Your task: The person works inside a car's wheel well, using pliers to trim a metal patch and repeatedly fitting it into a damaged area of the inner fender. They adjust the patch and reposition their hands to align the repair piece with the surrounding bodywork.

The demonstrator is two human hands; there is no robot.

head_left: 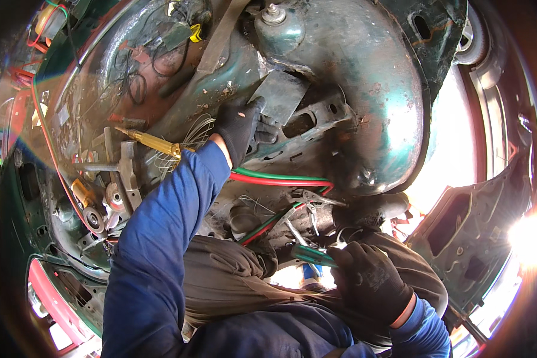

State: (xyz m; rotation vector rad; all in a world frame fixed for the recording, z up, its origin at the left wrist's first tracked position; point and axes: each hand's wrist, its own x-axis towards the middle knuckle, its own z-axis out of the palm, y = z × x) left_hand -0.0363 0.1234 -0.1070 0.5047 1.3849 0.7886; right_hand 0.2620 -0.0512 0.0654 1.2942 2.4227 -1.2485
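Note:
My left hand [240, 128], in a black glove, pinches the lower left edge of a flat grey metal plate [282, 94]. The plate lies against the dark green car body, just above a bracket with an oval hole [299, 124]. Low on the right, my gloved right hand [373, 280] is closed around a tool with a green handle [314, 256]; its kind is unclear. Just beyond that tool are locking pliers [317, 198], close to the red and green hoses [280, 178].
A hammer [128, 167], an angle grinder [94, 219] and a yellow-handled tool [155, 143] lie left of my left arm. Thin wire [197, 132] is coiled beside them. A rounded green wheel housing [379, 113] bulges at the right. Bright light glares at the far right.

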